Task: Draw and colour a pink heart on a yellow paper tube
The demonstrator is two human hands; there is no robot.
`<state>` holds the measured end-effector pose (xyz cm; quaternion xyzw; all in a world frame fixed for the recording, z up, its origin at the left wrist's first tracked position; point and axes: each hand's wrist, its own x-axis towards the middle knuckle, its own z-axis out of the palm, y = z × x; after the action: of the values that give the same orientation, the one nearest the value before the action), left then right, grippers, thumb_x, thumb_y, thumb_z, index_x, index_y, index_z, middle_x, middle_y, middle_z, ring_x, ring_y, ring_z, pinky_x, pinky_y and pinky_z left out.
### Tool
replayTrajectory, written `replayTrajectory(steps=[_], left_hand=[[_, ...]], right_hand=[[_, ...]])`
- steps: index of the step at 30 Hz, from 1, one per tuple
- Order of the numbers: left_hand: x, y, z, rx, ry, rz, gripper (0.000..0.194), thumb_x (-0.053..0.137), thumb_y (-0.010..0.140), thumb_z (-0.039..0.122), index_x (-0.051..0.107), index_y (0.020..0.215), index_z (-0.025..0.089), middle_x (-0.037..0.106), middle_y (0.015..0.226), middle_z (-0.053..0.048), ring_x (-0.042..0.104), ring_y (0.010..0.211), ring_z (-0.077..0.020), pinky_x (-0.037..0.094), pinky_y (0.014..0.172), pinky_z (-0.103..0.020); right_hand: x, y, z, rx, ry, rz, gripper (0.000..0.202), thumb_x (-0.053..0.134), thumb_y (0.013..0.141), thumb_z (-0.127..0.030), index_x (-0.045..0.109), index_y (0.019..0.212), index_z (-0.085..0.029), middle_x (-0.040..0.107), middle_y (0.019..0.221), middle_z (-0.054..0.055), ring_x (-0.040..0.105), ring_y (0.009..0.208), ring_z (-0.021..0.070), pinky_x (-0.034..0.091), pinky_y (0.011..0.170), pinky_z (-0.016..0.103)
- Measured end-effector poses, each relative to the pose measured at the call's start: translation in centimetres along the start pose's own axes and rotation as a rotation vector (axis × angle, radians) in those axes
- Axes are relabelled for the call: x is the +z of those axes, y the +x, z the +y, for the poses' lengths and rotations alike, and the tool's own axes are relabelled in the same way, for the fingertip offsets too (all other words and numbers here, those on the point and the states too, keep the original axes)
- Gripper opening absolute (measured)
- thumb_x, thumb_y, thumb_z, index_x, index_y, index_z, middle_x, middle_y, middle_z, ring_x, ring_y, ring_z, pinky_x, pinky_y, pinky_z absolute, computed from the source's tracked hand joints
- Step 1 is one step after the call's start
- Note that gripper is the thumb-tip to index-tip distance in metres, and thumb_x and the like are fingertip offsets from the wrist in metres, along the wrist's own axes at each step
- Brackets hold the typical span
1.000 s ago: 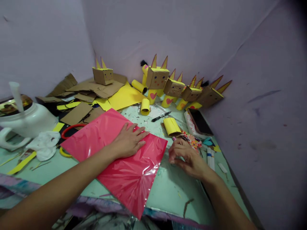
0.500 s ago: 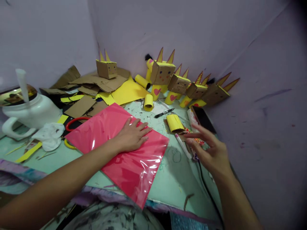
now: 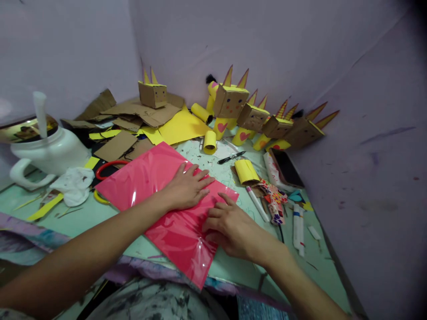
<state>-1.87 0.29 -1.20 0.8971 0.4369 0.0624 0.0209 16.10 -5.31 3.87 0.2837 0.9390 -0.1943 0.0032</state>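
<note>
here, pressing the left hand (image 3: 188, 189) flat, with fingers spread, on a glossy, plastic-sleeved red sheet (image 3: 160, 171) laid cornerwise across a pale green tabletop (image 3: 235, 274); holding the right hand (image 3: 231, 226) over the right-hand part of the same sheet, with index finger extended and the others curled, impossible to tell whether pinching or merely touching; working near a slim white marker with a pink end (image 3: 257, 204) and a short yellow tube (image 3: 246, 172), in front of a row of brown cardboard-headed figures with pointed yellow horns (image 3: 231, 103); at left, with the sheet's corner just beside a red ring-shaped handle (image 3: 111, 163), near a rounded white pot (image 3: 56, 155).
</note>
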Motion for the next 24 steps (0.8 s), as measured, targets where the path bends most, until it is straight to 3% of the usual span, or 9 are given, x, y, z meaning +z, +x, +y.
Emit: replayTrajectory(steps=[7,15,20,24], left_hand=[[0.0,-0.1,0.0,0.008,0.011,0.008,0.049,0.020,0.092,0.044,0.038,0.134,0.028,0.040,0.141,-0.003,0.032,0.123,-0.0332,0.019,0.098,-0.054],[0.1,-0.1,-0.2,-0.007,-0.027,-0.016,0.052,0.017,0.092,0.047,0.032,0.138,0.029,0.037,0.144,-0.003,0.029,0.125,-0.0328,0.016,0.100,-0.053],[-0.2,-0.1,-0.1,-0.018,-0.025,-0.033,0.050,0.018,0.092,0.047,0.033,0.137,0.030,0.037,0.144,-0.002,0.029,0.126,-0.0323,0.016,0.100,-0.052],[-0.2,0.0,-0.1,-0.001,-0.006,-0.036,0.049,0.019,0.092,0.046,0.034,0.136,0.030,0.037,0.143,-0.003,0.030,0.125,-0.0325,0.018,0.099,-0.052]], right_hand=[[-0.1,0.1,-0.1,-0.054,0.002,0.014,0.010,0.056,0.074,-0.011,0.061,0.072,-0.019,0.064,0.076,0.001,0.054,0.079,0.0166,0.023,0.102,0.042],[0.5,-2.9,-0.3,-0.053,0.067,0.105,0.016,0.052,0.072,-0.006,0.059,0.074,-0.021,0.061,0.074,-0.001,0.053,0.082,0.0167,0.017,0.108,0.042],[-0.1,-5.4,0.4,-0.024,0.065,0.176,0.019,0.048,0.078,-0.008,0.058,0.070,-0.022,0.060,0.069,-0.001,0.054,0.078,0.0166,0.019,0.107,0.047],[0.0,-6.7,1.2,-0.001,0.070,0.149,0.019,0.051,0.079,-0.008,0.061,0.071,-0.023,0.063,0.073,-0.001,0.056,0.078,0.0153,0.017,0.108,0.049]])
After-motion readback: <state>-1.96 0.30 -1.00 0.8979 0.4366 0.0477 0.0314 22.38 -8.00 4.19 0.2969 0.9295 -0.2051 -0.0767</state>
